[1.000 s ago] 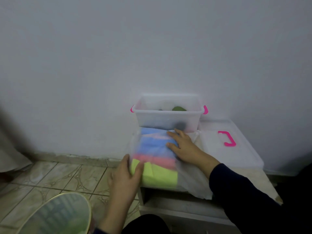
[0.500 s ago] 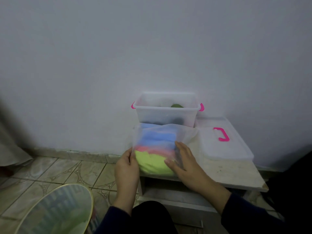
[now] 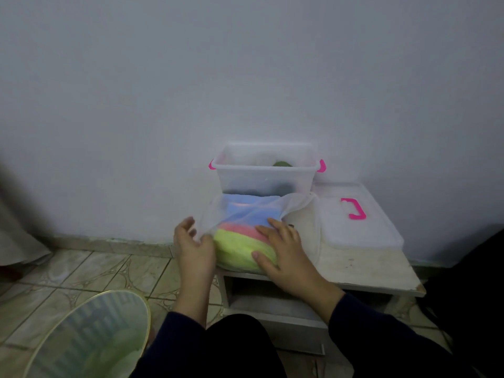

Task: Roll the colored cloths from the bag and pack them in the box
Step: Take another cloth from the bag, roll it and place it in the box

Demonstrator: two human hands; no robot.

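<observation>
Between both hands (image 3: pixel 240 249), the bag (image 3: pixel 245 214) of cloths (image 3: pixel 240 246) lies.

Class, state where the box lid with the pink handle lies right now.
In the head view, the lid lies flat on the right side of the small white table, just right of the clear box and the bag.

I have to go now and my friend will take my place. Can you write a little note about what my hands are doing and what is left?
Left hand: pinches the edge of the mesh bag, pulling it back.
Right hand: lies flat on the yellow-green cloth, fingers straight.
Pink cloth and blue cloth are stacked in the bag, on the low table.
Clear box stands open behind; something dark green is inside. Its lid lies to the right.
Left: take out, roll and pack these three cloths.
</observation>
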